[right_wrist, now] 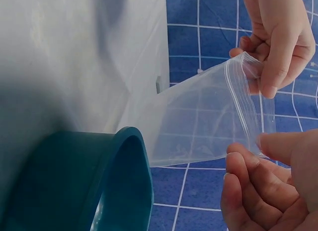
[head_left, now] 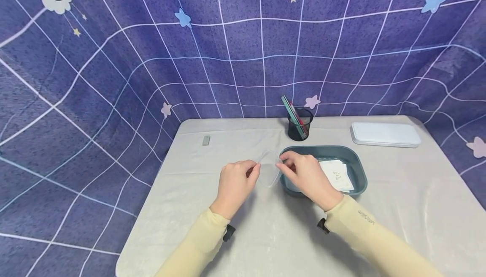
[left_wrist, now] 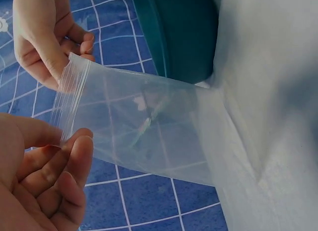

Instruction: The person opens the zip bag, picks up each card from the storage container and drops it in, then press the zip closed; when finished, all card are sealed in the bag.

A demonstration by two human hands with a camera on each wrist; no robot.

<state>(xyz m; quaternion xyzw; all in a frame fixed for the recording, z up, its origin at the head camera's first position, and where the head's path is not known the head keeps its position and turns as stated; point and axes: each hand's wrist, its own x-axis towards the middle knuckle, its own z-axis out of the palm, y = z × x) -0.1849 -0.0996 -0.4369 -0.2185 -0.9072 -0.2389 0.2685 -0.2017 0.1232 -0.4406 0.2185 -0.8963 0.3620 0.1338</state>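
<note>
A clear zip-lock bag (left_wrist: 144,121) hangs between both hands, its ridged zip edge at the top and its bottom end near the table. My left hand (head_left: 238,185) pinches one corner of the mouth between thumb and fingers. At the opposite corner my right hand (head_left: 309,177) pinches the edge in the same way. From above, the bag's mouth shows as a spread loop between the hands. In the right wrist view the bag (right_wrist: 198,112) looks see-through, with nothing visible inside. Just right of it stands a dark teal basin (head_left: 360,163), partly behind my right hand.
White paper cards (head_left: 337,175) with markings lie in the basin. Behind it stands a black mesh pen cup (head_left: 299,129) holding pencils or pens. A white flat case (head_left: 385,134) lies at the back right, a small grey-green block (head_left: 206,140) at the back left. A patterned curtain (head_left: 243,40) encloses the table.
</note>
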